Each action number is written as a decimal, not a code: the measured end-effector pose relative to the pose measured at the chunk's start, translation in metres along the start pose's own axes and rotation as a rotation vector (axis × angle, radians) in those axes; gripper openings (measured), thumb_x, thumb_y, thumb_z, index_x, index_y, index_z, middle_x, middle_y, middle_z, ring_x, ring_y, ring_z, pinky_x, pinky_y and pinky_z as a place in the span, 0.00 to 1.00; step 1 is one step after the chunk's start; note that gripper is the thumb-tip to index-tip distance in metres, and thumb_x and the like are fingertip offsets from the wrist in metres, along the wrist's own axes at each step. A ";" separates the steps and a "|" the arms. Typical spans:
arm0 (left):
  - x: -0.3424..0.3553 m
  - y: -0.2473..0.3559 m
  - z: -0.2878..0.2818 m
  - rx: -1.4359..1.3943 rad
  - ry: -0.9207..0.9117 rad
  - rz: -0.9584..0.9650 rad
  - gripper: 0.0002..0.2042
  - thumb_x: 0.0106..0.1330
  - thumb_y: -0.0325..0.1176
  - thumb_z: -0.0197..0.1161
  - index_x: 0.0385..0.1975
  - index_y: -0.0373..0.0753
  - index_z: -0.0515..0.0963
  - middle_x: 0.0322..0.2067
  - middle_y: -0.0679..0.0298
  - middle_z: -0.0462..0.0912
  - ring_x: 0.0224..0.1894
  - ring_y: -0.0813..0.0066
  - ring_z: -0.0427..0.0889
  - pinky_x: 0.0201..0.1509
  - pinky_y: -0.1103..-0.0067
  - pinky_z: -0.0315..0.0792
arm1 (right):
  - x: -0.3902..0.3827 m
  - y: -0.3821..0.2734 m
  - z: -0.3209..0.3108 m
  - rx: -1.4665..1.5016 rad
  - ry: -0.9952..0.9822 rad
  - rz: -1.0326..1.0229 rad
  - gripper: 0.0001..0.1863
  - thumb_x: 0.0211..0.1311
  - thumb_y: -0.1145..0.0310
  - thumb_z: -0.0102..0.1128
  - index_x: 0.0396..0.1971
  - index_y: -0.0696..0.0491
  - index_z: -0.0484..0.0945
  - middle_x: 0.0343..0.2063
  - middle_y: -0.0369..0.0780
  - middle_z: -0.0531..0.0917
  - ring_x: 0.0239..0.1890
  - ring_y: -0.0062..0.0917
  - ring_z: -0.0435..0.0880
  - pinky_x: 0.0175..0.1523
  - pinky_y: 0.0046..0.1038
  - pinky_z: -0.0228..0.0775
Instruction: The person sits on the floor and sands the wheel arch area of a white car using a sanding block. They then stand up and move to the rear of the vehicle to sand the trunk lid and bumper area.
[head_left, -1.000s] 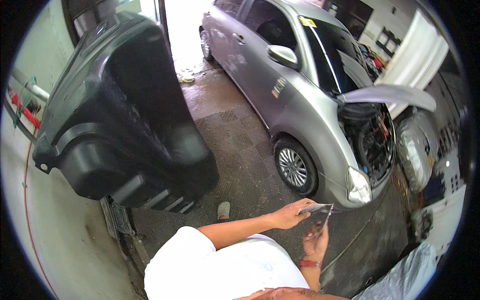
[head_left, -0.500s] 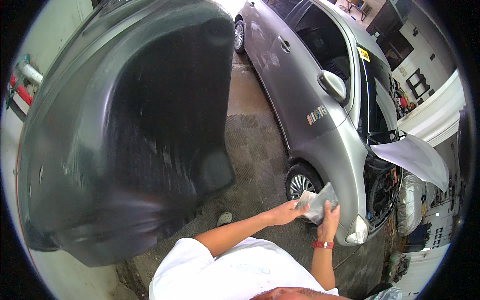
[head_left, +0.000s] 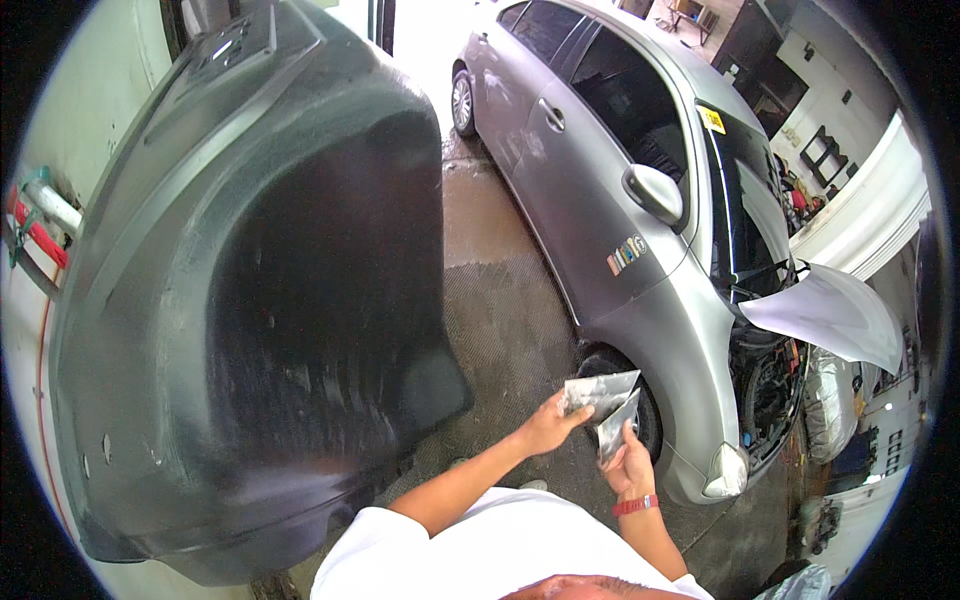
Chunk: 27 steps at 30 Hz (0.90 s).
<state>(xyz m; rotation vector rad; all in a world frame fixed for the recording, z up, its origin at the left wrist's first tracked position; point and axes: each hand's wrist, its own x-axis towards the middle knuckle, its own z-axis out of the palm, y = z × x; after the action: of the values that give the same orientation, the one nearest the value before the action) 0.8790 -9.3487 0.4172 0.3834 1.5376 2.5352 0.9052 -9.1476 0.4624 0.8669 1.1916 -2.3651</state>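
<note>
In front of my white shirt, both hands hold thin grey sheets, like sandpaper, with whitish, dusty patches. My left hand point(head_left: 547, 425) pinches the left sheet point(head_left: 598, 390) by its near left edge, thumb on top. Fingers of my right hand point(head_left: 630, 468), below a red wristband, close on the right sheet point(head_left: 618, 428), which stands tilted. The two sheets meet or overlap at an angle; whether they are one folded piece I cannot tell. Beyond them is the front wheel of a silver car point(head_left: 660, 350), partly covered by the sheets.
A large dark grey moulded panel point(head_left: 310, 290), streaked with pale dust, fills the left side. Dark textured floor point(head_left: 505, 320) runs between it and the car. The car's raised hood point(head_left: 830, 315) juts out at the right. Red and white items point(head_left: 45, 225) are by the left wall.
My hands have shifted left with the sheets, which now spread into two angled parts. The right hand sits lower. My view has shifted, showing more of the panel's far end.
</note>
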 end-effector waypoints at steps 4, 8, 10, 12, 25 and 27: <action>-0.001 0.028 0.014 0.329 -0.110 -0.040 0.18 0.78 0.34 0.56 0.63 0.31 0.71 0.57 0.56 0.81 0.60 0.71 0.75 0.67 0.73 0.67 | -0.001 -0.038 -0.025 -0.206 -0.124 -0.249 0.18 0.72 0.57 0.62 0.53 0.52 0.78 0.35 0.35 0.86 0.34 0.26 0.87 0.42 0.34 0.83; -0.011 0.005 0.041 0.230 -0.288 -0.212 0.23 0.82 0.44 0.50 0.67 0.33 0.69 0.60 0.57 0.79 0.62 0.70 0.73 0.70 0.72 0.64 | -0.027 -0.058 -0.005 -0.612 0.234 -0.734 0.31 0.68 0.71 0.65 0.67 0.63 0.66 0.58 0.47 0.79 0.56 0.28 0.80 0.64 0.30 0.71; -0.010 -0.001 0.057 0.273 -0.371 -0.307 0.28 0.83 0.50 0.45 0.68 0.32 0.67 0.62 0.55 0.78 0.65 0.67 0.72 0.72 0.71 0.62 | -0.037 -0.040 -0.026 -0.830 0.228 -0.781 0.25 0.64 0.72 0.66 0.59 0.62 0.71 0.52 0.44 0.81 0.52 0.25 0.79 0.61 0.29 0.70; -0.015 0.001 0.067 0.318 -0.438 -0.369 0.29 0.83 0.51 0.44 0.70 0.32 0.65 0.64 0.55 0.76 0.67 0.67 0.71 0.74 0.71 0.60 | -0.055 -0.042 -0.048 -0.857 -0.010 -0.639 0.26 0.64 0.68 0.67 0.59 0.62 0.72 0.52 0.43 0.82 0.55 0.26 0.78 0.66 0.31 0.66; -0.041 -0.103 0.290 -0.005 -0.481 -0.502 0.35 0.64 0.22 0.71 0.70 0.37 0.64 0.57 0.62 0.80 0.60 0.73 0.77 0.67 0.71 0.72 | -0.197 -0.014 -0.306 0.139 -0.030 -0.541 0.24 0.73 0.54 0.63 0.60 0.51 0.73 0.51 0.37 0.81 0.53 0.27 0.82 0.58 0.32 0.74; -0.061 -0.127 0.348 0.085 -0.604 -0.535 0.25 0.69 0.26 0.68 0.66 0.35 0.71 0.58 0.64 0.81 0.61 0.74 0.75 0.69 0.72 0.68 | -0.223 -0.011 -0.361 0.369 0.116 -0.493 0.24 0.73 0.52 0.62 0.60 0.50 0.73 0.49 0.37 0.82 0.51 0.29 0.83 0.54 0.34 0.76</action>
<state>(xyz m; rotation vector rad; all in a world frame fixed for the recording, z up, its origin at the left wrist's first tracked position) 1.0392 -9.0108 0.4500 0.5862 1.2876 1.7379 1.1969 -8.8401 0.4507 0.9117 1.1297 -3.0419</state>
